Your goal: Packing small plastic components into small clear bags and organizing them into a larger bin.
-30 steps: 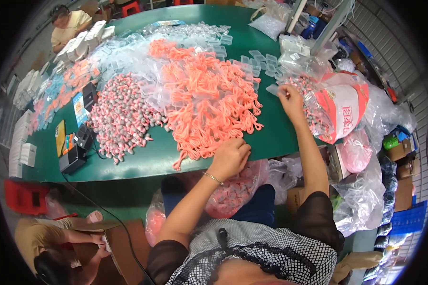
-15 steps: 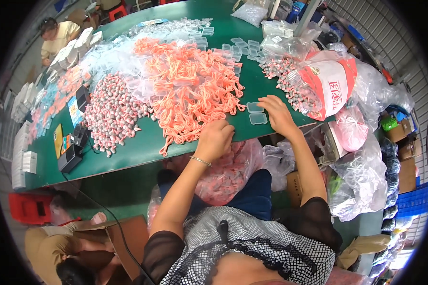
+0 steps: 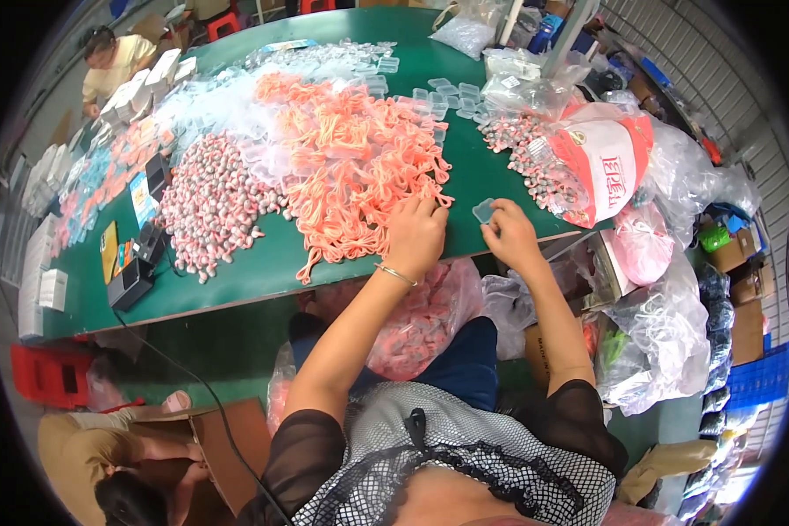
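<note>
Pinching clear plastic case (image 3: pixel 482 210) in right hand (image 3: pixel 512 235) over green tabletop (image 3: pixel 478 167), beside coral cord bundles (image 3: pixel 351 167); holding left hand (image 3: pixel 417 235) curled at their edge, grip unclear; likely picking cord, next needing steady case

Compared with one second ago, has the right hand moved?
Yes: judged against the red-and-white bag, the right hand has come closer to the near side of the green table.
</note>
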Available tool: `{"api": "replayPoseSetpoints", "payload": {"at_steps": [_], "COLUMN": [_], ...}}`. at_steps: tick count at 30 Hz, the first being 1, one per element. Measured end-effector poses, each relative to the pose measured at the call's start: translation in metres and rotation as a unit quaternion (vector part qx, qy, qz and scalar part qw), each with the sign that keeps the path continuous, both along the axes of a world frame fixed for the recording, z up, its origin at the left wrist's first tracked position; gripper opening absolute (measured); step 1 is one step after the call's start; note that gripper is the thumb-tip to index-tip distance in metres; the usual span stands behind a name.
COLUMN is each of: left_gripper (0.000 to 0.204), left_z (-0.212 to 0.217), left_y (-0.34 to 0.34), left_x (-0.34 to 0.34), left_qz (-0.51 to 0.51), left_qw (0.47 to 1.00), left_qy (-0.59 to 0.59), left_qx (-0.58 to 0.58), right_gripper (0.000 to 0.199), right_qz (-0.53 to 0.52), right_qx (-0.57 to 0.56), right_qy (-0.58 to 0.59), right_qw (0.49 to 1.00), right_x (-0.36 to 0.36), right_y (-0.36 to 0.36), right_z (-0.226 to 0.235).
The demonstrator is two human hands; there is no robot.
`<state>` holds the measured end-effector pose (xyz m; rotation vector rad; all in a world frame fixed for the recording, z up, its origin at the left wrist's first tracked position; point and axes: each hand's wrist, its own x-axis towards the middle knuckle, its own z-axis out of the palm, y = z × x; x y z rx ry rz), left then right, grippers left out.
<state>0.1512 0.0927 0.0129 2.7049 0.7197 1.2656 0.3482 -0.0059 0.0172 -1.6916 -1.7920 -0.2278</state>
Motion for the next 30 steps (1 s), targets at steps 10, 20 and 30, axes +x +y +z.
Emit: {"api": "replayPoseSetpoints", "payload": {"at_steps": [10, 20, 30], "left_gripper": [0.017, 0.014, 0.017], "left_z": [-0.003, 0.016, -0.002], "left_y": [-0.023, -0.010, 0.076], "left_x": [-0.022, -0.103, -0.201], "left_qz": [-0.017, 0.092, 0.361], "left_qw": [0.999, 0.994, 0.933], "left_qy": [0.017, -0.063, 0.014], "left_qx": [-0.028, -0.020, 0.000], "right_gripper": [0.025, 0.015, 0.011], "right_qz": [-0.086, -0.318, -0.171], "right_qx": [-0.016, -0.128, 0.032], "right_qy": [0.038, -0.225, -0.164], "right_qw": [0.995, 0.912, 0.971], "right_x": [-0.023, 0.114, 0.084], "right_y": [0.021, 0.095, 0.077], "right_z": [0.020, -0.011, -0.025]}}
